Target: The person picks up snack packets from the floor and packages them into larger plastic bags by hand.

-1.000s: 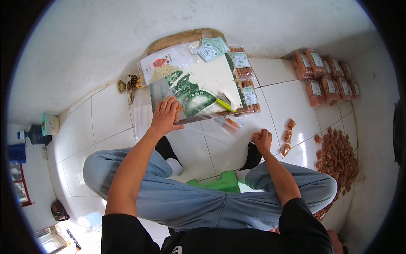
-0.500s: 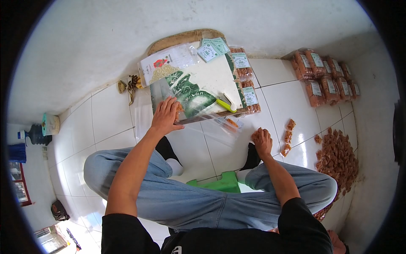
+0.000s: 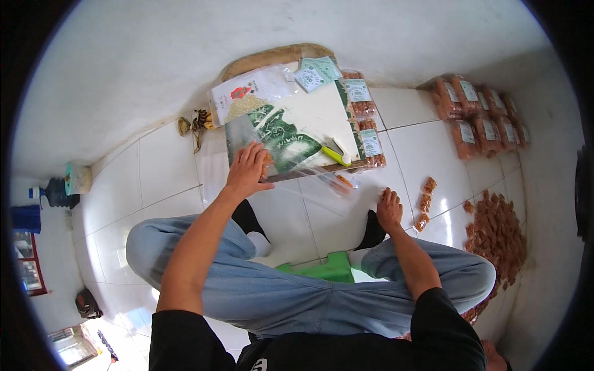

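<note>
The left hand (image 3: pixel 247 170), fingers bent, partly covered a snack packet (image 3: pixel 267 166) at the near edge of the board (image 3: pixel 318 114); its hold was unclear. Past the board's near right corner, the right hand (image 3: pixel 389 210), curled, hid any grip. White tiles (image 3: pixel 427 148) stretched right of the board.

low table (image 3: pixel 322 114) ahead: stapler (image 3: pixel 336 155) on near right, cards (image 3: pixel 310 76) at far end, plastic bag (image 3: pixel 265 80) far left. labelled packs (image 3: pixel 371 143) along its right edge. floor (image 3: pixel 433 148), right side: packet row (image 3: pixel 426 202) left of packet heap (image 3: pixel 498 238), one loose packet (image 3: pixel 468 206) between; stacked packs (image 3: pixel 487 128) beyond heap.
</note>
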The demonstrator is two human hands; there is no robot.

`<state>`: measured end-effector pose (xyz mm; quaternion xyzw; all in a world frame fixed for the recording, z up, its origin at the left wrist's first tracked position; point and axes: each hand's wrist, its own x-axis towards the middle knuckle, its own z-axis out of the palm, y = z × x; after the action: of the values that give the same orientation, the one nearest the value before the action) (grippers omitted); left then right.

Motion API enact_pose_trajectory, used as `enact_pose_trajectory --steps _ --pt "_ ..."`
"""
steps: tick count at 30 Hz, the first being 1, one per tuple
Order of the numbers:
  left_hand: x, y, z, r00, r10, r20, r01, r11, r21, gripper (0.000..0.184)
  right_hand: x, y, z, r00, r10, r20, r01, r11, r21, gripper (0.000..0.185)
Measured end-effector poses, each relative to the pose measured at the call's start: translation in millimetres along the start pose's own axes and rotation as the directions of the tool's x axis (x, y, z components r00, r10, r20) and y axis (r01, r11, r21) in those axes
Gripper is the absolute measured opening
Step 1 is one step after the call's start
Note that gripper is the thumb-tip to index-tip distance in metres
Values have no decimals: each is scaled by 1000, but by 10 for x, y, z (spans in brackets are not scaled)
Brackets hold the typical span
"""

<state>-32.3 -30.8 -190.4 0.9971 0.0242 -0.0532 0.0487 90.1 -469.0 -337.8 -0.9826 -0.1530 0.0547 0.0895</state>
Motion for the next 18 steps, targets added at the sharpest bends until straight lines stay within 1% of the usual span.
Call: enact_pose_trajectory --steps 2,3,4,6,7,8,10,11,13,14,16,17,18 --pt "-3 -9 28 1000 0 -16 0 1000 8 101 14 15 -10 996 86 25 -82 991 -107 35" --pt "-7 -7 34 999 8 -33 -8 1000 6 100 21 31 -13 993 104 55 -98 990 -98 35" --pt "-14 -11 38 999 -2 -32 3 1000 14 100 27 36 -3 994 93 58 -88 992 -90 35" --pt "-7 -15 41 1000 8 -30 -7 1000 9 100 54 42 4 991 115 71 -100 977 -188 36" --pt "-11 -18 38 999 13 -37 -13 1000 2 100 65 49 -4 984 133 118 -107 974 -201 36" --pt "-16 -16 35 999 9 -38 -9 1000 5 100 73 50 -9 985 129 118 -103 975 -198 36" --pt "-16 -18 49 994 37 -106 -40 999 -29 100 79 95 -11 983 121 137 -97 981 -167 36" --pt "-16 -24 56 993 35 -109 -38 999 -28 100 85 117 -10 984 118 135 -95 982 -166 36" --pt "-19 -22 49 998 13 -56 -13 1000 -3 101 95 208 68 991 68 116 -66 998 -18 36" --pt "-25 -19 55 998 9 -59 -10 1000 -6 101 99 266 98 991 65 115 -63 998 -22 36" --pt "-32 -32 76 992 42 -122 -46 999 -24 102 109 387 197 999 -41 18 39 997 71 42" --pt "-34 -35 78 991 40 -125 -44 999 -26 102 105 427 252 999 -44 16 42 997 68 42" --pt "-35 -34 75 990 39 -132 -45 998 -41 101 100 429 262 999 -47 -13 48 995 91 46"
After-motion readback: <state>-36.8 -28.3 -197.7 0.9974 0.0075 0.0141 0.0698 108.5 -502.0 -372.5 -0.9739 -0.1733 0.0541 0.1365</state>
